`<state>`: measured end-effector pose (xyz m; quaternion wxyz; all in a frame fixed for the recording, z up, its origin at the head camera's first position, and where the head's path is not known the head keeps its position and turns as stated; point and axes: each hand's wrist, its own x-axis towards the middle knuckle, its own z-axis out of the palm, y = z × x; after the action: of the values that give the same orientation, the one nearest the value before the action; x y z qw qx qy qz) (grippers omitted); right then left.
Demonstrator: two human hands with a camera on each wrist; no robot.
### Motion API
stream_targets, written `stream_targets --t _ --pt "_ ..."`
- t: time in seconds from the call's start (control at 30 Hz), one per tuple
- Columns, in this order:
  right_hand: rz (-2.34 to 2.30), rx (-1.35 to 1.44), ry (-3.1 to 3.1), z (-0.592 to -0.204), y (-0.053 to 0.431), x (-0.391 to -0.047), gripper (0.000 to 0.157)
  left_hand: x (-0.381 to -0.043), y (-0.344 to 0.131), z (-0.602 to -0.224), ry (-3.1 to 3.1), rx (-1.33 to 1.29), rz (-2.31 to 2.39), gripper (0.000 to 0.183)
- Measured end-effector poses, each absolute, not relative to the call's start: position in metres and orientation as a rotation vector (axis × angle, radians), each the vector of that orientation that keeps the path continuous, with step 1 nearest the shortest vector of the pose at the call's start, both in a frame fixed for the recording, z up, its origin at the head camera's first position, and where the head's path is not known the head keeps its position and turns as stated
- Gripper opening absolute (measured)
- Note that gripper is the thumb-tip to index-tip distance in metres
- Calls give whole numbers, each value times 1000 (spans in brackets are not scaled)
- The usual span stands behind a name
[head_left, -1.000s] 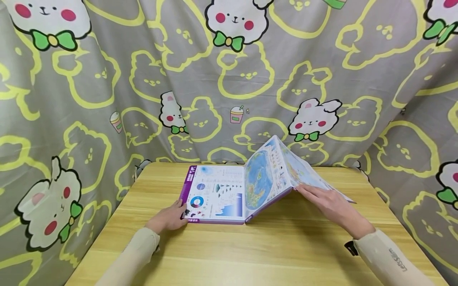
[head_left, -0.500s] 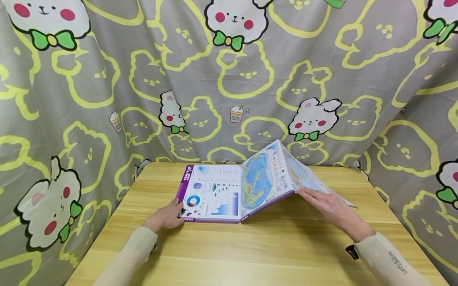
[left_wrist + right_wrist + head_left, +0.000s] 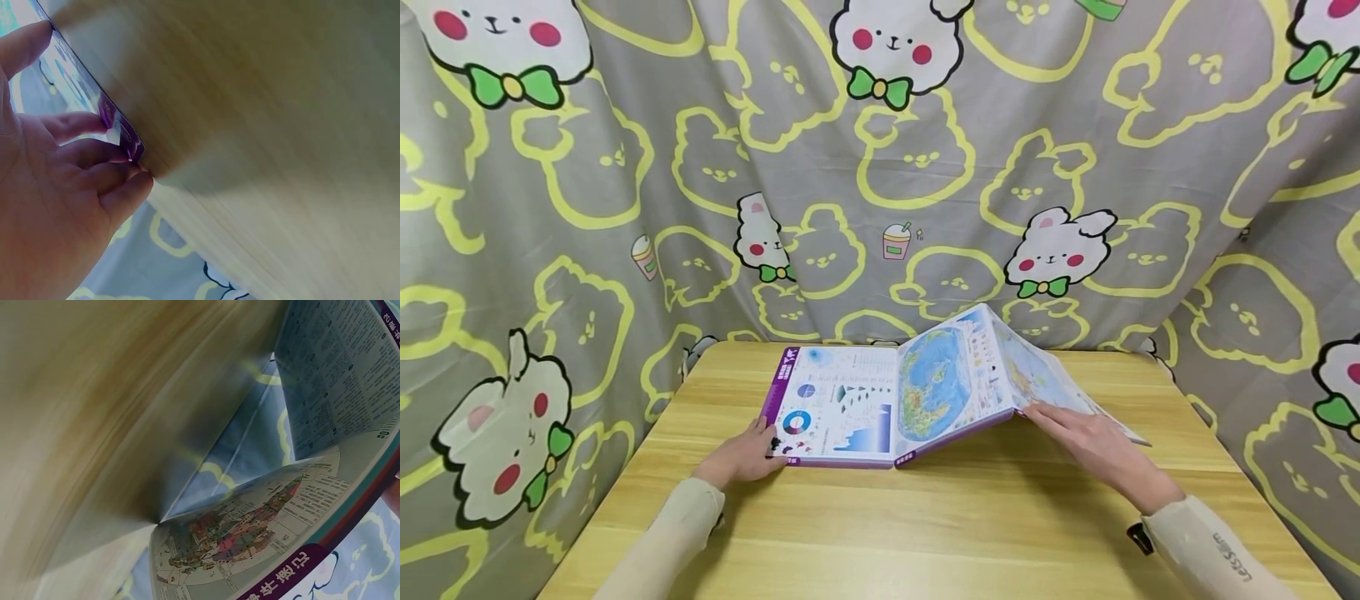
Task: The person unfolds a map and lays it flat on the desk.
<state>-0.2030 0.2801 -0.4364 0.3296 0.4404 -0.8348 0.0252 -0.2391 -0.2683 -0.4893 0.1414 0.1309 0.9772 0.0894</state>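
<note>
A folding map (image 3: 842,408) with a purple border stands partly unfolded on the table in the head view. Its left panel, printed with charts, lies flat, while the globe panel (image 3: 936,383) slopes up to the right and the far panel falls away behind it. My left hand (image 3: 741,454) grips the front left corner; in the left wrist view its thumb and fingers (image 3: 78,125) bracket that corner. My right hand (image 3: 1093,442) holds the front edge of the raised fold with its fingertips. The map's underside (image 3: 231,537) shows in the right wrist view.
A wood-grain table (image 3: 880,533) carries the map. Behind it and along both sides hangs a grey curtain (image 3: 917,175) with yellow outlines and white rabbits, close to the table's back edge. A dark clip-like piece (image 3: 1138,537) sits by the right sleeve.
My left hand has slid left, drawing the flat panel with it. The raised fold has sunk lower and the globe panel has spread wider. The right hand has lowered slightly with the fold.
</note>
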Motion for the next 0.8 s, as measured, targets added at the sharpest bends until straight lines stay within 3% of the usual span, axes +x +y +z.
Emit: stream_targets --t 0.37,0.5,0.6,0.7,0.8 --pt "98 1202 -2174 -449 283 -209 54 -240 -275 -490 2826 317 293 80" --pt "95 1203 -2249 -456 287 -210 43 -241 -279 -492 2834 317 284 83" --pt "86 1204 -2300 -460 290 -210 52 -241 -282 -492 2837 318 290 85" --pt "76 1191 -2324 -464 291 -211 49 -242 -284 -491 2837 321 293 85" --pt "60 1176 -2328 -467 290 -212 56 -243 -285 -490 2838 330 285 84"
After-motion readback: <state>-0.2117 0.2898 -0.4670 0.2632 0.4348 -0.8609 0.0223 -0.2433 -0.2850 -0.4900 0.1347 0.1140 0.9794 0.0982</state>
